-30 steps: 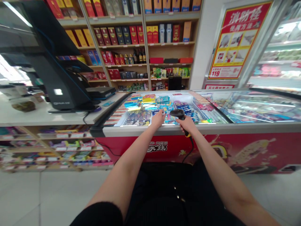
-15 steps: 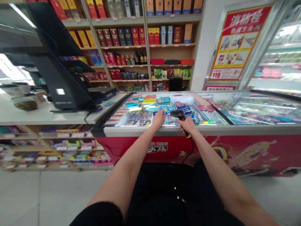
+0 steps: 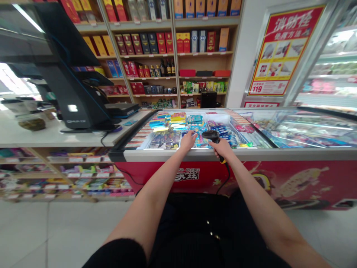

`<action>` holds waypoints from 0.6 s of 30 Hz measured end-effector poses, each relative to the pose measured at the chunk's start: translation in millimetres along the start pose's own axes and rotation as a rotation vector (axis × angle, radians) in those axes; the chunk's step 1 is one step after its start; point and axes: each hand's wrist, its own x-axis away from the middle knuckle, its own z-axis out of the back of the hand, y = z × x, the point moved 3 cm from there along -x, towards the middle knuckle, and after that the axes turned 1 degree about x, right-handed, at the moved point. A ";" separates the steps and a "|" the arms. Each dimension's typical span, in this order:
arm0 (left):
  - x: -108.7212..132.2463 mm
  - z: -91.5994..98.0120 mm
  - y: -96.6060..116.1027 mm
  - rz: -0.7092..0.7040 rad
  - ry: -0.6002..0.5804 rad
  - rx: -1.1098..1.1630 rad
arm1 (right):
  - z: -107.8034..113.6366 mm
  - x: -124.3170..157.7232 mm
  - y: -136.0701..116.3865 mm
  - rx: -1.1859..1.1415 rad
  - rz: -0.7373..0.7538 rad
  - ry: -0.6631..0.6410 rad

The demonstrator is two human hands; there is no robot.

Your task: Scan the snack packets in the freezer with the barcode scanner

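Meanwhile, left hand (image 3: 187, 140) touches packets (image 3: 201, 140), right hand (image 3: 221, 148) holds barcode scanner (image 3: 211, 136)

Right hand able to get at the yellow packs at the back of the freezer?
Probably not as it stands. The right hand is wrapped around a barcode scanner, so its fingers aren't free. The path over the freezer's front rim looks open, but the yellow packs sit well back.
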 end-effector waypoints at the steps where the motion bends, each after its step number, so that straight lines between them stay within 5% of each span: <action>1: -1.0 -0.1 -0.7 0.004 0.002 0.014 | -0.1 0.1 0.0 0.000 0.000 0.001; 18: -5.5 -0.7 -4.7 0.064 -0.002 0.175 | -1.6 -2.0 3.6 0.013 0.009 -0.007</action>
